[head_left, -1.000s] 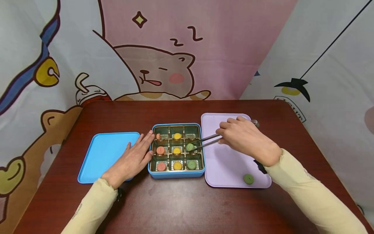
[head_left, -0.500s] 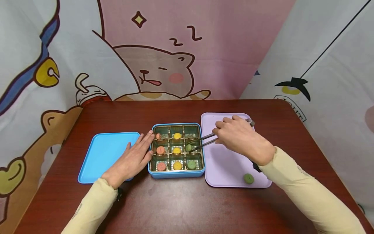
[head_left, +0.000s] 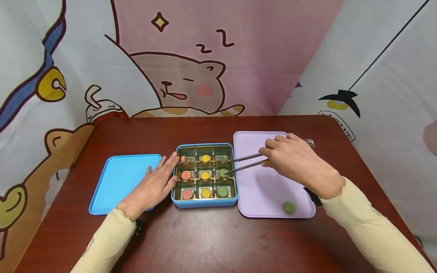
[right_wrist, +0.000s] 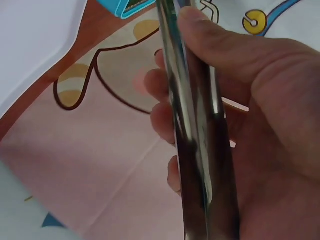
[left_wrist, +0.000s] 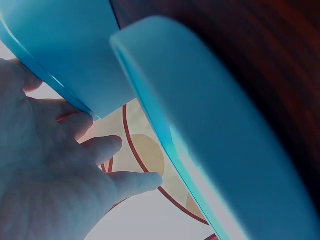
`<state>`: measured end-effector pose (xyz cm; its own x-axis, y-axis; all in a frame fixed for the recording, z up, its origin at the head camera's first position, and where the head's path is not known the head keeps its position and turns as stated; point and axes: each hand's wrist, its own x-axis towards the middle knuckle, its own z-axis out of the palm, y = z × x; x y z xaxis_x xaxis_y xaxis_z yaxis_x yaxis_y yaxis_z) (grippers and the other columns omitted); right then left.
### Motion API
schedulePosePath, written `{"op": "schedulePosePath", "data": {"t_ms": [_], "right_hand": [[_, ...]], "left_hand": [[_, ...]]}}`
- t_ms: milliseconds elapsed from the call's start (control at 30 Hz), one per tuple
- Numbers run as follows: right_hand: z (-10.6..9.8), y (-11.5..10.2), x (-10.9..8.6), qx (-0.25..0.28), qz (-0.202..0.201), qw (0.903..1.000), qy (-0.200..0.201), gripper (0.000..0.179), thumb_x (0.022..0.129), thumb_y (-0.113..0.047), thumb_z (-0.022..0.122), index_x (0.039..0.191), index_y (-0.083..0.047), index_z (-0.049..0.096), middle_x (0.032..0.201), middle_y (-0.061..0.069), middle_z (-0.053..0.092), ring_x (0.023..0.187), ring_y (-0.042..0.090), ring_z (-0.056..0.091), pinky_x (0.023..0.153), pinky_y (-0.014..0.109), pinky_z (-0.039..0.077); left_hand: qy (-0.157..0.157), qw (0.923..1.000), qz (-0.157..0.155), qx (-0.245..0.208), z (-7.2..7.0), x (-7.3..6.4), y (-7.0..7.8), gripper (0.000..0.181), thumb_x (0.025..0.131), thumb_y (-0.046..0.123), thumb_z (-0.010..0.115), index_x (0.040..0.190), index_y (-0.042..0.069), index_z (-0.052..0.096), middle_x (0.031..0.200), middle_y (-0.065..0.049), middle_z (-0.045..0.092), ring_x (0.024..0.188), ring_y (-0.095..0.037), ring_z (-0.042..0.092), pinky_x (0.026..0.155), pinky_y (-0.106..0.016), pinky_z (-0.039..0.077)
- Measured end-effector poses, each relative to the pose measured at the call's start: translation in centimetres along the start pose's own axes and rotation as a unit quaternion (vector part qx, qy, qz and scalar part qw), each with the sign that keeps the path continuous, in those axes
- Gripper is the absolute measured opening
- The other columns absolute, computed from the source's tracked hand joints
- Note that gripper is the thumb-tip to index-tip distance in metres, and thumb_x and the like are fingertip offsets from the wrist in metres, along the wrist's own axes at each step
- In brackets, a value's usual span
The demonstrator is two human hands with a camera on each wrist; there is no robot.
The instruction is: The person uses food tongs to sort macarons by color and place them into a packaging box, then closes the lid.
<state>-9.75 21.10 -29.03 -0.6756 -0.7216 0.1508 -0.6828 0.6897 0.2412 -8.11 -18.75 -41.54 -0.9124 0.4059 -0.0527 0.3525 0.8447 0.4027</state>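
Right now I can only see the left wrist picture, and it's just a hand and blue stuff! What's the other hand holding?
Observer: The right hand is holding metal tongs.

Operator: Ooh! Where do they go?

Observer: They reach into the blue box, at the green cookie in the middle row, right column as the head view shows it. I can't tell if they're pinching it.

Operator: Is there a cookie that's not in the box?

Observer: Yes, a loose green cookie lies on the purple tray, by the edge closest to the person.
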Motion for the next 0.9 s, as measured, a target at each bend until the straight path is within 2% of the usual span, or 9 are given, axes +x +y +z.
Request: {"op": "schedulePosePath", "data": {"t_ms": [133,333,400,467,567,600,700,800,900], "right_hand": [[-0.2,0.7,-1.9,0.025,0.022,0.9993,-0.014,0.032,0.080,-0.026,0.091,0.106,-0.011,0.079,0.089,0.002,0.067,0.079,0.022,0.062,0.063,0.034,0.042],[0.5,1.5,-5.1,0.069,0.040,0.9968,0.001,0.038,0.081,-0.030,0.089,0.112,-0.009,0.078,0.096,0.003,0.070,0.084,0.022,0.064,0.066,0.037,0.047],[0.9,1.8,-6.3,0.083,0.048,0.9954,0.007,0.041,0.090,-0.043,0.078,0.112,-0.008,0.078,0.097,0.004,0.071,0.085,0.022,0.064,0.068,0.039,0.048],[1.5,2.0,-7.3,0.094,0.050,0.9940,0.023,0.053,0.098,-0.056,0.060,0.113,-0.007,0.077,0.096,0.003,0.070,0.083,0.020,0.062,0.067,0.039,0.049],[2.5,2.4,-8.9,0.103,0.049,0.9921,0.050,0.074,0.101,-0.066,0.035,0.112,-0.005,0.076,0.095,0.003,0.069,0.081,0.020,0.061,0.066,0.041,0.048],[2.8,2.5,-9.4,0.106,0.051,0.9914,0.059,0.074,0.101,-0.068,0.037,0.112,-0.005,0.075,0.095,0.002,0.069,0.080,0.019,0.061,0.066,0.041,0.048],[3.4,2.7,-10.9,0.117,0.067,0.9890,0.060,0.061,0.098,-0.062,0.055,0.113,-0.006,0.075,0.098,0.002,0.070,0.083,0.019,0.063,0.067,0.044,0.050],[3.8,2.8,-12.3,0.125,0.089,0.9870,0.048,0.046,0.092,-0.048,0.074,0.115,-0.009,0.075,0.100,-0.001,0.070,0.085,0.018,0.063,0.069,0.045,0.052],[4.0,2.8,-13.6,0.133,0.110,0.9845,0.033,0.041,0.085,-0.032,0.085,0.117,-0.011,0.074,0.102,-0.003,0.070,0.088,0.018,0.064,0.072,0.046,0.052]], "left_hand": [[0.001,1.0000,0.001,0.001,0.0,0.0,0.0,0.064,0.112,0.035,0.043,0.168,0.015,0.018,0.174,0.000,0.011,0.158,-0.036,0.014,0.115,-0.076,0.016],[0.003,1.0000,0.005,-0.001,-0.1,-0.1,0.0,0.064,0.112,0.035,0.044,0.167,0.015,0.020,0.174,-0.001,0.011,0.158,-0.037,0.014,0.115,-0.076,0.016],[0.002,1.0000,0.005,-0.002,-0.1,-0.1,0.0,0.064,0.112,0.035,0.044,0.167,0.015,0.020,0.174,-0.001,0.011,0.158,-0.037,0.014,0.115,-0.076,0.015],[0.001,1.0000,0.004,-0.003,0.0,-0.1,-0.1,0.064,0.112,0.036,0.044,0.168,0.015,0.019,0.174,-0.001,0.011,0.158,-0.037,0.014,0.115,-0.076,0.015],[0.000,1.0000,0.002,-0.004,0.0,-0.1,-0.1,0.065,0.112,0.036,0.044,0.168,0.015,0.019,0.174,-0.001,0.011,0.158,-0.037,0.013,0.115,-0.076,0.014],[0.001,1.0000,0.002,-0.003,0.0,0.0,-0.1,0.065,0.112,0.036,0.044,0.168,0.015,0.019,0.174,-0.001,0.011,0.158,-0.037,0.013,0.115,-0.076,0.015],[0.000,1.0000,0.001,-0.003,0.0,0.0,-0.1,0.065,0.112,0.036,0.043,0.168,0.015,0.018,0.174,-0.001,0.011,0.158,-0.036,0.013,0.115,-0.076,0.014],[-0.001,1.0000,0.000,-0.002,0.1,0.1,-0.1,0.065,0.112,0.037,0.043,0.168,0.016,0.017,0.174,0.000,0.010,0.158,-0.036,0.013,0.115,-0.076,0.014],[-0.002,1.0000,-0.001,-0.003,0.1,0.1,-0.1,0.066,0.112,0.037,0.043,0.168,0.016,0.017,0.174,0.000,0.010,0.158,-0.036,0.013,0.115,-0.076,0.014]]}}
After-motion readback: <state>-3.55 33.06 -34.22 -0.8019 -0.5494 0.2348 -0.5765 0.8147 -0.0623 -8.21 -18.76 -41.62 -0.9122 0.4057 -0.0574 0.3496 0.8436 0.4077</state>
